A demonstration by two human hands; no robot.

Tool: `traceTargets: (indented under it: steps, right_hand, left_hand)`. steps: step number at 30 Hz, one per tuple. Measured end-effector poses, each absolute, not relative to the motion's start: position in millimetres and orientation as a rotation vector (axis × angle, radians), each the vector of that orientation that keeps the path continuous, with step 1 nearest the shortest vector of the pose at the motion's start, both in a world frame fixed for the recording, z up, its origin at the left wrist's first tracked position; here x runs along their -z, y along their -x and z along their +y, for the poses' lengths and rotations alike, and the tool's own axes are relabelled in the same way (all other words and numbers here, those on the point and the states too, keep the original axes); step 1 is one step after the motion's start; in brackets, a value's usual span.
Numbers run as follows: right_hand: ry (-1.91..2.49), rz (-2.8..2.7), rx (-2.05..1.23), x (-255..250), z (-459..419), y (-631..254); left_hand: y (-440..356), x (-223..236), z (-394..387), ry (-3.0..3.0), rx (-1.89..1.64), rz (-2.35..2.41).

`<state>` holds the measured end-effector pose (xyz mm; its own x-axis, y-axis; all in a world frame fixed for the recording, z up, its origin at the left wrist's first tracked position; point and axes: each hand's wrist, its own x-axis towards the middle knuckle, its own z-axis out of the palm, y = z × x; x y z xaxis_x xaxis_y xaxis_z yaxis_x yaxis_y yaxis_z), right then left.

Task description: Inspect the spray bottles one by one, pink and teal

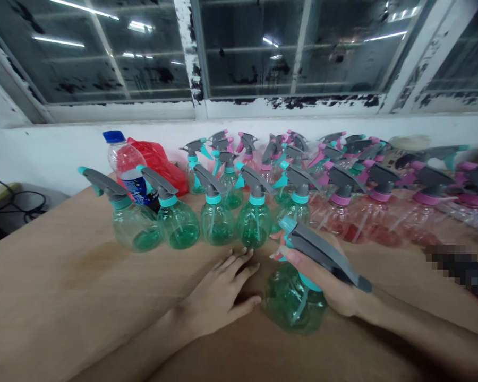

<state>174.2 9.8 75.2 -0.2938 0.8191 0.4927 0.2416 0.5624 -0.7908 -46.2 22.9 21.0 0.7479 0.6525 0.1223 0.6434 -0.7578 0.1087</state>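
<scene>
My right hand point(330, 270) is wrapped round the neck and trigger of a green spray bottle point(292, 305) with a grey and turquoise spray head point(322, 249). This bottle is close to me at the table's front, slightly tilted. Palm down, my left hand point(225, 289) rests with fingers stretched out and apart on the wood, holding nothing. Its fingertips are just in front of a standing green spray bottle point(255, 225), one of several in a row. To the right the row carries on with pink spray bottles point(344, 217).
Behind the front row stand several more spray bottles point(231, 185). A clear plastic bottle with a blue cap point(114, 137) and a red plastic bag point(159, 159) are at the back left of the wooden table point(56, 297). A blurred dark patch point(462, 270) lies at right. Windows point(295, 53) line the wall.
</scene>
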Motion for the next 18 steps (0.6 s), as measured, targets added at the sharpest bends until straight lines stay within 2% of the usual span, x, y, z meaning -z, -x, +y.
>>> traceTargets:
  steps: [18]
  right_hand:
    - [0.923, -1.704, -0.868, -73.8, 7.3, -168.6]
  left_hand:
    - [46.5, -19.6, 23.5, -2.889, -0.250, 1.071]
